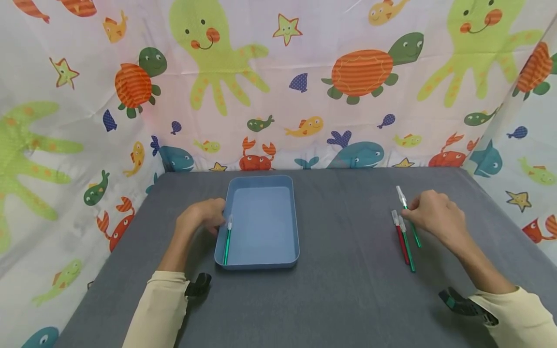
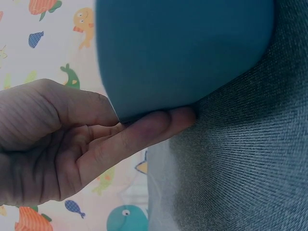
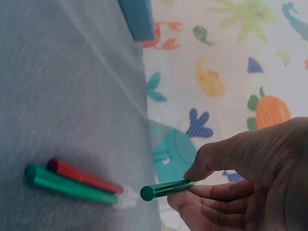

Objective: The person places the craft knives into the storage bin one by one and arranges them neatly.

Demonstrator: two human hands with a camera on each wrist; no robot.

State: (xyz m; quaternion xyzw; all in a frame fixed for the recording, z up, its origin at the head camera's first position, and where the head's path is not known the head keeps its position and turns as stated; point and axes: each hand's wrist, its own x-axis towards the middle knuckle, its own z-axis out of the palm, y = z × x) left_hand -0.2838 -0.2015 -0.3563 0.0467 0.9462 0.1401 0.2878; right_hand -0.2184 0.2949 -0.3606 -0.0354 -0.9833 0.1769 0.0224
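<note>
A blue tray (image 1: 265, 222) lies on the grey cloth, with one green pen-shaped tool (image 1: 227, 245) along its left side, its clear cap pointing away. My left hand (image 1: 204, 215) grips the tray's left edge; in the left wrist view the thumb is against the outer wall and the fingers (image 2: 130, 137) reach beneath the bottom edge. At the right, my right hand (image 1: 437, 215) pinches another green pen-shaped tool (image 3: 168, 188) between thumb and fingers, held above the cloth. Just beside it a red one (image 1: 401, 241) and a green one (image 1: 408, 251) lie close together, both with clear caps.
A grey cloth (image 1: 339, 290) covers the table. Behind it and along both sides hangs a white curtain (image 1: 270, 58) printed with sea animals. Black straps with small devices (image 1: 197, 285) sit at both wrists.
</note>
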